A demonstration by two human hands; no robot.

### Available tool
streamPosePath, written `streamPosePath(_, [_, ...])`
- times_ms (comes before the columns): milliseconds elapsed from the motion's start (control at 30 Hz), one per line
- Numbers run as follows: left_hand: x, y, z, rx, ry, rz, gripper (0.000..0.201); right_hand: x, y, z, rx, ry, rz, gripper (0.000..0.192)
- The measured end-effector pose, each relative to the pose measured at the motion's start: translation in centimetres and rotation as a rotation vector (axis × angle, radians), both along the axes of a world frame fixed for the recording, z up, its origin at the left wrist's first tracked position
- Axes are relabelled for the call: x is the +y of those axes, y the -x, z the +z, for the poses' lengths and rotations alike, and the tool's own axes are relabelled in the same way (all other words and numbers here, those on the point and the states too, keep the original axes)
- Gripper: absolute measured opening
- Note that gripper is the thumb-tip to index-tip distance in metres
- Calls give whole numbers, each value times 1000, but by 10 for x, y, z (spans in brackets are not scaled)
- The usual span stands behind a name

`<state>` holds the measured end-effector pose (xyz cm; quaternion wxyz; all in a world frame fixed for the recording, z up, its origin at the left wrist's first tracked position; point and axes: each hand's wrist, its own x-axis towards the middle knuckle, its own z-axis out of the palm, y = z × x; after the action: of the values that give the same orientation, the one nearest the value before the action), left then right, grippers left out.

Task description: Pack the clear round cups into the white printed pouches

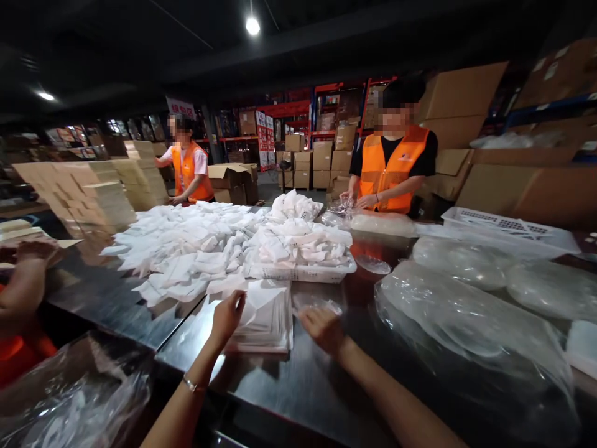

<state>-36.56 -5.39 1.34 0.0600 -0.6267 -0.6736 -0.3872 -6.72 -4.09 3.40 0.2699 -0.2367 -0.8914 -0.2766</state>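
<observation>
Spanning the whole foreground, a dark, reflective metal table (298, 392) carries all the work items. Its largest load is a broad heap of white folded pieces (186, 249) spread across the left and centre. At right lie bulky clear plastic bags (466, 323), apparently filled with transparent film, with a long white plastic crate (508, 227) behind them. A low white basket (303, 272), piled with more white pieces, sits just beyond the hands. Stacks of pale cartons (93, 193) stand at far left.

Two people in orange vests work at the far edge: one (189, 168) beside the cartons, the other (394, 165) handling clear film. A third person's forearm (23, 280) enters from the left margin.

Directly before the wearer rests a flat stack of white packets (268, 320), lying on the table just in front of the basket. The left hand (228, 314) rests on the stack's left edge, fingers curled loosely against it; whether they pinch a packet cannot be told. The right hand (321, 326) sits just right of the stack, fingers relaxed and apart, holding nothing, beside a small clear film sheet (321, 303).
</observation>
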Motion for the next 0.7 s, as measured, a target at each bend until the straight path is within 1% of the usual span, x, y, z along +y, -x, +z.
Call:
streamPosePath(100, [-1, -5, 2, -32, -41, 1, 13, 13, 64, -8, -110, 80, 98, 26])
streamPosePath(133, [-2, -6, 4, -47, -58, 11, 11, 15, 79, -13, -132, 95, 125, 24])
streamPosePath(200, [-3, -3, 9, -91, -105, 61, 9, 16, 99, -24, -170, 136, 159, 19])
streamPosePath(267, [-5, 5, 19, -159, -185, 168, 15, 14, 106, -32, -186, 177, 165, 14])
streamPosePath(333, [-8, 13, 33, -234, -280, 307, 24, 12, 105, -37, -177, 208, 147, 11])
streamPosePath(400, [-12, 16, 46, -284, -352, 405, 27, 9, 102, -38, -160, 235, 122, 14])
streamPosePath(433, [-14, 14, 51, -295, -373, 421, 25, 8, 102, -37, -149, 248, 107, 17])
streamPosePath(500, [-18, -1, 54, -291, -392, 399, 23, 8, 103, -36, -126, 276, 73, 22])
streamPosePath(567, [-22, -27, 49, -265, -383, 324, 29, 10, 103, -35, -91, 299, 35, 25])
streamPosePath(633, [-26, -59, 40, -214, -340, 196, 29, 14, 96, -35, -34, 310, -20, 24])
streamPosePath(700, [-32, -92, 31, -144, -286, 13, 22, 17, 72, -35, 33, 301, -85, 24])
